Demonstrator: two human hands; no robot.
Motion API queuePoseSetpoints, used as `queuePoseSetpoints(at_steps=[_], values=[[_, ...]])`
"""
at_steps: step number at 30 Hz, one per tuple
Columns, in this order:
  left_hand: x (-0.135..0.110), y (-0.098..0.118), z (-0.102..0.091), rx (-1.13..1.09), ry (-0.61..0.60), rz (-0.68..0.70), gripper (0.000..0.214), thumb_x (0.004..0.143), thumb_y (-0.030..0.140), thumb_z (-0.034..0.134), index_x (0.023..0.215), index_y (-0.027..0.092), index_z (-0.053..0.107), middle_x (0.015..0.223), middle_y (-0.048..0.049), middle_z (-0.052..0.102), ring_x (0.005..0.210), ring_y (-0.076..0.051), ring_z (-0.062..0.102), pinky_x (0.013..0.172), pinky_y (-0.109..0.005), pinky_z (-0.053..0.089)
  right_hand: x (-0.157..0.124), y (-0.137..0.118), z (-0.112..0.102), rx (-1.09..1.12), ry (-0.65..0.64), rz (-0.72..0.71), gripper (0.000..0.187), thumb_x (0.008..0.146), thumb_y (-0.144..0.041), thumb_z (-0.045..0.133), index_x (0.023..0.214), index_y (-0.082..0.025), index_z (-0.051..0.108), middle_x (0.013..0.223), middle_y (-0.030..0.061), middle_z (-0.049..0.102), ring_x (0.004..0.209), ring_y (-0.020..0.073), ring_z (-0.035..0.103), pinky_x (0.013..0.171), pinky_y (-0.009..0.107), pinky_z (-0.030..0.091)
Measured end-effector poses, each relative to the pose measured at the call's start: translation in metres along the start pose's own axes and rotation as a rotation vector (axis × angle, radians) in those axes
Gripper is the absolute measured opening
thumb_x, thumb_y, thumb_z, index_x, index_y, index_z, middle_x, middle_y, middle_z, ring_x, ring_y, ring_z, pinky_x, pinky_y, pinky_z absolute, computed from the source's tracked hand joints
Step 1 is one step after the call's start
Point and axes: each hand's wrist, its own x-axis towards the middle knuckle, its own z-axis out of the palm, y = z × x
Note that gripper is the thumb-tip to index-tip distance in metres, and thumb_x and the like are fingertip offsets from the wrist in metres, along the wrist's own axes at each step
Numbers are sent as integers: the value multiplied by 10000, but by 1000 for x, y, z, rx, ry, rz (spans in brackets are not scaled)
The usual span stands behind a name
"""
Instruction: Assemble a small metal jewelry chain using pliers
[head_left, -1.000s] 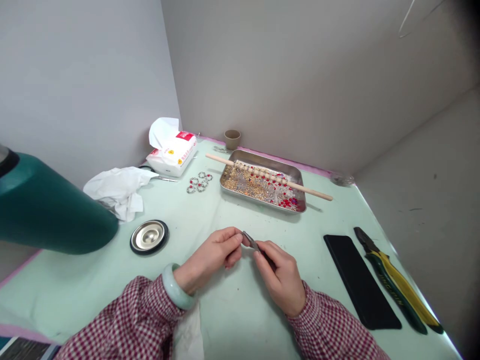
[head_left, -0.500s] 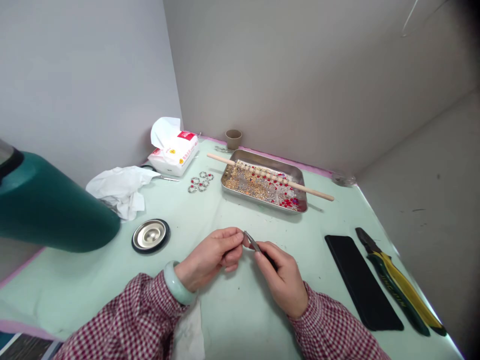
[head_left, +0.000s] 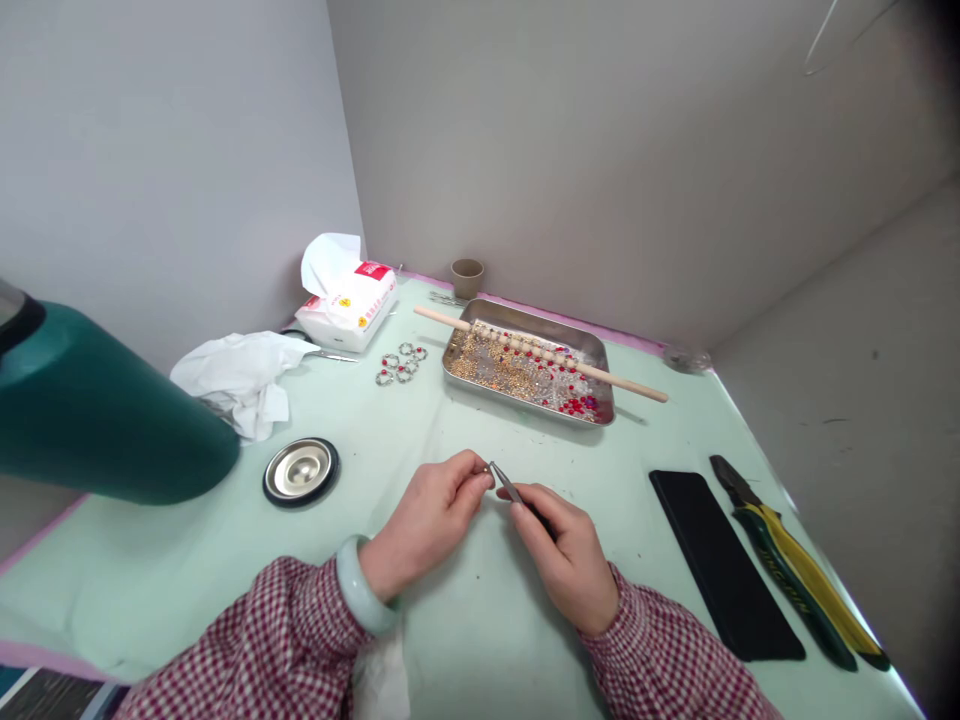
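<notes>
My left hand [head_left: 439,505], with a pale green bangle [head_left: 361,588] at its wrist, is closed in a pinch. Between its thumb and forefinger is a tiny metallic piece [head_left: 489,469], too small to make out and mostly covered by the fingertips. In my right hand [head_left: 566,555] is a slim pair of needle-nose pliers [head_left: 508,484] with dark handles, partly hidden by the fingers. The pliers' tips point up and left and meet the tiny piece at the left fingertips. Both hands are above the pale green table cover [head_left: 480,640].
Behind the hands, a metal tray [head_left: 525,404] of beads has a wooden rod [head_left: 630,386] across it. Several beaded rings [head_left: 406,372] lie left of it. A green bottle [head_left: 112,410] and lid [head_left: 301,472] stand left; a black slab [head_left: 724,565] and large pliers [head_left: 795,570] lie right.
My left hand has turned, its back now more upward and its fingers drawn in at the pinch. The right hand and its pliers have barely moved.
</notes>
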Motion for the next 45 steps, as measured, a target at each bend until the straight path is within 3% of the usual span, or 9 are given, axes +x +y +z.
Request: queuePoseSetpoints(at_steps=[4, 7, 10, 15, 23, 33, 40, 45], values=[[-2, -4, 4, 159, 91, 55, 199, 872, 261, 429, 695, 196, 493, 566, 27, 462, 528, -127, 397, 554, -252, 252, 0, 0, 2, -13, 14, 3, 217, 886, -226, 479, 1029, -182, 637, 852, 58, 641, 805, 179, 600, 731, 300, 486], [-2, -2, 4, 135, 88, 24, 204, 871, 264, 434, 687, 191, 485, 564, 29, 456, 532, -122, 395, 562, -251, 263, -1, 0, 3, -25, 22, 1, 217, 887, -223, 476, 1031, -183, 634, 838, 59, 631, 801, 183, 596, 733, 306, 487], [1, 0, 3, -107, -6, -83, 232, 867, 300, 438, 670, 181, 465, 531, 40, 429, 509, -109, 377, 531, -238, 279, -2, 0, 4, -40, 33, -10, 223, 890, -221, 467, 1039, -186, 628, 816, 56, 616, 795, 185, 592, 732, 313, 488], [4, -3, 2, -570, -170, -219, 220, 859, 351, 461, 795, 152, 529, 440, 81, 328, 419, -74, 241, 437, -213, 186, -3, -1, 4, -52, 35, -28, 230, 892, -218, 452, 1043, -184, 622, 781, 50, 590, 801, 190, 586, 763, 329, 484], [2, -9, -3, -927, -293, -298, 210, 870, 311, 489, 795, 130, 565, 440, 99, 241, 396, -46, 140, 411, -192, 200, -3, -1, 4, -46, 24, -30, 204, 888, -231, 456, 998, -170, 617, 772, 51, 584, 798, 191, 587, 753, 323, 485], [4, -12, -9, -1088, -396, -367, 225, 898, 257, 444, 775, 117, 570, 452, 105, 150, 393, -38, 63, 413, -188, 173, -1, 0, 0, 61, -26, 0, 214, 891, -242, 470, 1022, -190, 632, 907, 63, 651, 876, 184, 610, 782, 308, 489], [4, -13, -8, -1088, -392, -369, 229, 895, 252, 445, 777, 106, 575, 451, 105, 158, 393, -35, 72, 412, -181, 191, -3, 0, 0, 149, -72, 130, 243, 893, -298, 466, 986, -152, 637, 693, 22, 595, 617, 128, 545, 596, 257, 457], [5, -14, -8, -1141, -415, -395, 236, 905, 224, 416, 770, 104, 568, 443, 105, 156, 387, -38, 69, 407, -183, 192, -2, 0, 0, 336, -166, 255, 286, 902, -337, 450, 1005, -138, 628, 668, 3, 547, 503, 85, 461, 495, 234, 400]])
